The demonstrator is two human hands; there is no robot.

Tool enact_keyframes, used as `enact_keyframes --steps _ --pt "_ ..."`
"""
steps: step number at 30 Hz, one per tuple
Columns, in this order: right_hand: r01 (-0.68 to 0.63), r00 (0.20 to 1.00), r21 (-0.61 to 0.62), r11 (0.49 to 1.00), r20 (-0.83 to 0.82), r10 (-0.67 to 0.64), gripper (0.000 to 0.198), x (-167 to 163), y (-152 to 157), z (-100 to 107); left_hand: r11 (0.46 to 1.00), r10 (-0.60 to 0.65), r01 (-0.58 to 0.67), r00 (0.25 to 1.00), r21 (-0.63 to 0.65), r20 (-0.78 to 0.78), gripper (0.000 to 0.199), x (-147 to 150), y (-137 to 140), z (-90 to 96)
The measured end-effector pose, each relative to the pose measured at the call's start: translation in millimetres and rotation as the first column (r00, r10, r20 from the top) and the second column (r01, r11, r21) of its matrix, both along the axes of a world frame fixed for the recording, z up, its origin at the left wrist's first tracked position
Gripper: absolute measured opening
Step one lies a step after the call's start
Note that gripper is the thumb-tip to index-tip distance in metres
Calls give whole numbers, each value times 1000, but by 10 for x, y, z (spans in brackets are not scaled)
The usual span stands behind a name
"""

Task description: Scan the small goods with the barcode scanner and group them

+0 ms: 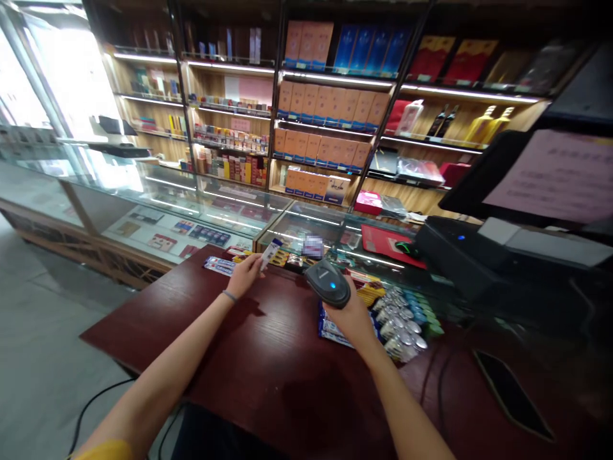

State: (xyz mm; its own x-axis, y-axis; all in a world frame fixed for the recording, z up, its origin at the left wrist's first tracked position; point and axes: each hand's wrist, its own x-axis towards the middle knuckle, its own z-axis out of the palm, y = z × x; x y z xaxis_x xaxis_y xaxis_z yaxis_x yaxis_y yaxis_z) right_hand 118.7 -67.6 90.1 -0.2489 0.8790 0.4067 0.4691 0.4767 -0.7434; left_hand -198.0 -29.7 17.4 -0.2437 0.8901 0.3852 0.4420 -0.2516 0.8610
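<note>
My left hand (244,275) is closed on a slim white packet with a dark purple end (271,252), held tilted above the far edge of the dark red desk (268,370). In my right hand (353,314) is a black barcode scanner (328,282) with a blue light on top, its front pointing toward the packet side. Beside my left wrist lie blue-and-white packets (219,264). Under and beside the right hand are blue packets (334,333), yellow-and-brown packets (370,291) and a group of silver-topped small containers (400,322).
Green and blue small packs (424,309) lie right of the silver tops. A phone-like black slab (513,395) rests at the right. A dark monitor with pink paper (550,176) stands behind it. Glass display cases (230,207) border the desk's far side, with lit shelves beyond.
</note>
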Motion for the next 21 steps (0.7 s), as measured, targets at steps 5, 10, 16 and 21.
enact_keyframes --steps 5,10,16,21 --pt "77 996 50 996 -45 -75 45 316 90 257 970 -201 241 882 -41 425 47 791 237 352" --pt "135 990 51 989 31 -137 42 652 118 429 907 -326 422 729 -19 602 43 1385 358 604" --pt "187 979 28 982 83 -189 38 897 150 461 891 -335 453 664 -3 668 46 1647 411 544" --pt "157 988 35 987 -2 -157 43 976 96 566 870 -412 493 723 4 555 54 1614 470 443"
